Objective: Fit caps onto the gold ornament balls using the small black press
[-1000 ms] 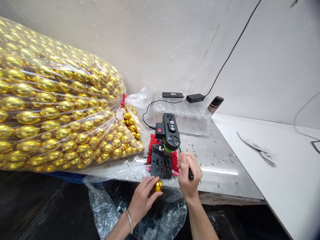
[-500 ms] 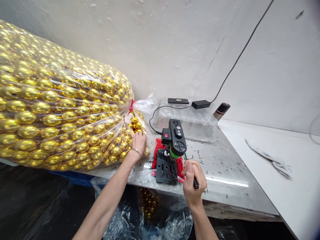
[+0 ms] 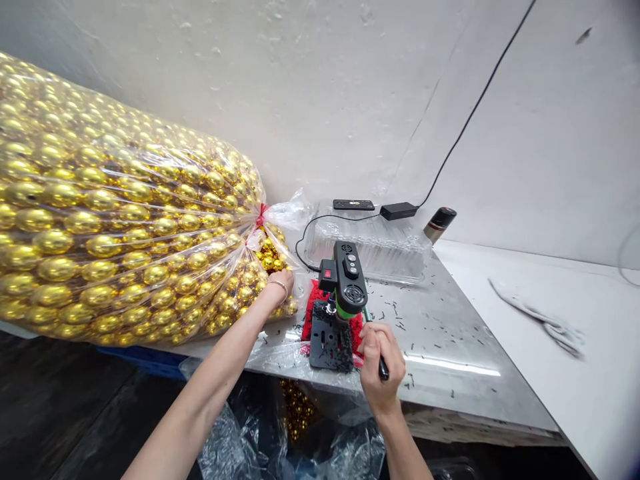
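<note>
Two sites: your left hand [image 3: 281,281] among gold balls [image 3: 270,259], grip unseen | right hand [image 3: 385,353] clamped on black handle [image 3: 383,370], likely for leverage

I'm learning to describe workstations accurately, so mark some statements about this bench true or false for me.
1. The left hand is at the bag of gold balls. True.
2. The right hand is empty and open. False: the right hand is closed around a black handle.
3. Red mat shows on both sides of the black base plate. True.
4. The black-capped bottle is on the floor. False: the bottle is up by the wall.
5. The power adapter is white. False: the adapter is black.
</note>
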Tool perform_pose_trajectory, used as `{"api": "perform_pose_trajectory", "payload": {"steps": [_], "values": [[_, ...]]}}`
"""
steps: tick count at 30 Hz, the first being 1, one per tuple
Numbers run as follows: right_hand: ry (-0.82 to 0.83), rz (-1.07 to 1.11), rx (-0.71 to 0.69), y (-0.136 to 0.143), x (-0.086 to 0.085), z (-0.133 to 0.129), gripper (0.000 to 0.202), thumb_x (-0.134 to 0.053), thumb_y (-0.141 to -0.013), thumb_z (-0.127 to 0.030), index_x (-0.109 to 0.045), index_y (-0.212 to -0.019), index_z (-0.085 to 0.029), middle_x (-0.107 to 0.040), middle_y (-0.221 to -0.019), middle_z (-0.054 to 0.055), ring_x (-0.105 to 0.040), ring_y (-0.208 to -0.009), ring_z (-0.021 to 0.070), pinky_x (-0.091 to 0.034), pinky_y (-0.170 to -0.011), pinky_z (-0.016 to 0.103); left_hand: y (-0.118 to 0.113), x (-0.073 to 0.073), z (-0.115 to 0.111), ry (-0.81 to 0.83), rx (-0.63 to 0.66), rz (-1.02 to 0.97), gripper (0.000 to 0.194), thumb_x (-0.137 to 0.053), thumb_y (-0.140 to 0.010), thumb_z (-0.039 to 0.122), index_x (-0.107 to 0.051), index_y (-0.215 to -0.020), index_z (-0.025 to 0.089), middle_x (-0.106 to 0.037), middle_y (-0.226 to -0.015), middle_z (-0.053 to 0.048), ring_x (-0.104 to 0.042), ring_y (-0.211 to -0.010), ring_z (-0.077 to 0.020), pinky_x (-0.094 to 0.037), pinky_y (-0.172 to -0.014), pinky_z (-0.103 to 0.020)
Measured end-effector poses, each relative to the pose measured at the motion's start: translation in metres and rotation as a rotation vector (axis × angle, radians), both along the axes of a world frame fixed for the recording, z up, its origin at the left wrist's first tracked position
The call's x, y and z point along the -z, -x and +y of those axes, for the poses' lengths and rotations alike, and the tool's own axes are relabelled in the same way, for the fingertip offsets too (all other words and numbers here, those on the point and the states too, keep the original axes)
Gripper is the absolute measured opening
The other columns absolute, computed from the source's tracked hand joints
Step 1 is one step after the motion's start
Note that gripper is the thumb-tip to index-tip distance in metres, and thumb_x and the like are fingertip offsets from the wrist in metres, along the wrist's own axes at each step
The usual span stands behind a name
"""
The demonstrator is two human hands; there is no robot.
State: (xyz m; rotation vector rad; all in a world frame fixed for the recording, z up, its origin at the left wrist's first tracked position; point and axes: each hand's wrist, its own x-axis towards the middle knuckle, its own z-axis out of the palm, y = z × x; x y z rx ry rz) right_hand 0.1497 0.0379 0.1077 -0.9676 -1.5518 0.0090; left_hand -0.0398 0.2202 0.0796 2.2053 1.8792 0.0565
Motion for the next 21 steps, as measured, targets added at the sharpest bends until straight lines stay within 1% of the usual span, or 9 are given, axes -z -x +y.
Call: {"api": "perform_pose_trajectory", "payload": {"steps": [5, 9, 10, 12, 14, 17, 18, 19, 21], "values": [[-0.003, 0.025, -0.007, 0.000, 0.003, 0.001, 0.025, -0.040, -0.087, -0.001, -0.042, -0.069, -0.019, -0.047, -0.069, 0.000, -0.048, -0.068, 0.0109, -0.038, -0.061, 0.025, -0.001, -0.009, 0.003, 0.119, -0.096, -0.012, 0.033, -0.059, -0.087, 0.031, -0.058, -0.115, 0.013, -0.060, -0.115, -0.011, -0.060, -0.101, -0.0221, -0.051, -0.085, -0.042], [-0.015, -0.011, -0.017, -0.002, 0.003, 0.001, 0.023, -0.040, -0.087, -0.002, -0.045, -0.073, -0.019, -0.047, -0.069, 0.000, -0.047, -0.067, 0.0113, -0.038, -0.061, 0.025, 0.001, -0.024, -0.008, 0.062, -0.155, -0.179, 0.024, -0.069, -0.076, 0.022, -0.067, -0.097, 0.010, -0.067, -0.101, -0.017, -0.060, -0.106, -0.0319, -0.047, -0.089, -0.041], [-0.014, -0.016, -0.018, -0.002, 0.004, 0.001, 0.022, -0.040, -0.087, -0.003, -0.045, -0.073, -0.019, -0.047, -0.069, 0.000, -0.047, -0.066, 0.0114, -0.038, -0.060, 0.026, 0.003, -0.028, -0.014, 0.037, -0.162, -0.238, 0.024, -0.067, -0.077, 0.023, -0.068, -0.098, 0.011, -0.068, -0.100, -0.017, -0.061, -0.106, -0.0325, -0.047, -0.089, -0.039], [-0.012, -0.012, -0.013, -0.002, 0.004, 0.001, 0.022, -0.039, -0.087, -0.004, -0.045, -0.072, -0.019, -0.047, -0.069, 0.000, -0.047, -0.066, 0.0117, -0.038, -0.060, 0.026, 0.006, -0.033, -0.028, -0.004, -0.155, -0.372, 0.030, -0.057, -0.085, 0.030, -0.065, -0.108, 0.013, -0.069, -0.101, -0.013, -0.064, -0.100, -0.0266, -0.051, -0.083, -0.033], [-0.011, 0.002, -0.001, -0.002, 0.004, 0.001, 0.023, -0.039, -0.088, -0.006, -0.045, -0.070, -0.019, -0.047, -0.068, 0.000, -0.048, -0.066, 0.0121, -0.038, -0.060, 0.026, 0.008, -0.033, -0.044, 0.045, -0.161, -0.721, 0.035, -0.050, -0.089, 0.031, -0.060, -0.117, 0.014, -0.069, -0.102, -0.010, -0.068, -0.090, -0.0194, -0.053, -0.073, -0.026], [-0.013, 0.005, 0.013, -0.001, 0.004, 0.001, 0.023, -0.039, -0.088, -0.006, -0.045, -0.070, -0.019, -0.049, -0.068, 0.000, -0.050, -0.067, 0.0126, -0.039, -0.061, 0.026, 0.005, -0.024, -0.070, 0.297, -0.263, -1.498, 0.033, -0.056, -0.085, 0.023, -0.061, -0.117, 0.014, -0.069, -0.100, -0.009, -0.068, -0.077, -0.0134, -0.052, -0.061, -0.019], [-0.012, -0.001, 0.013, -0.001, 0.003, 0.001, 0.023, -0.039, -0.088, -0.006, -0.045, -0.070, -0.019, -0.049, -0.069, 0.000, -0.050, -0.067, 0.0126, -0.039, -0.060, 0.026, 0.004, -0.019, -0.078, 0.391, -0.315, -1.693, 0.031, -0.059, -0.083, 0.019, -0.062, -0.113, 0.013, -0.070, -0.097, -0.009, -0.068, -0.075, -0.0128, -0.052, -0.059, -0.018], [-0.013, -0.009, 0.012, -0.001, 0.003, 0.000, 0.023, -0.039, -0.087, -0.005, -0.045, -0.070, -0.019, -0.049, -0.069, 0.000, -0.050, -0.066, 0.0124, -0.039, -0.060, 0.026, 0.002, -0.015, -0.085, 0.463, -0.368, -1.812, 0.029, -0.059, -0.082, 0.016, -0.064, -0.111, 0.013, -0.070, -0.095, -0.008, -0.068, -0.073, -0.0124, -0.052, -0.057, -0.017], [-0.014, -0.019, 0.006, -0.001, 0.001, 0.000, 0.024, -0.040, -0.087, -0.004, -0.044, -0.069, -0.019, -0.048, -0.069, 0.000, -0.049, -0.066, 0.0121, -0.039, -0.060, 0.026, -0.001, -0.008, -0.098, 0.544, -0.459, -1.948, 0.029, -0.058, -0.082, 0.013, -0.064, -0.111, 0.013, -0.071, -0.092, -0.008, -0.069, -0.074, -0.0130, -0.052, -0.056, -0.016]]}}
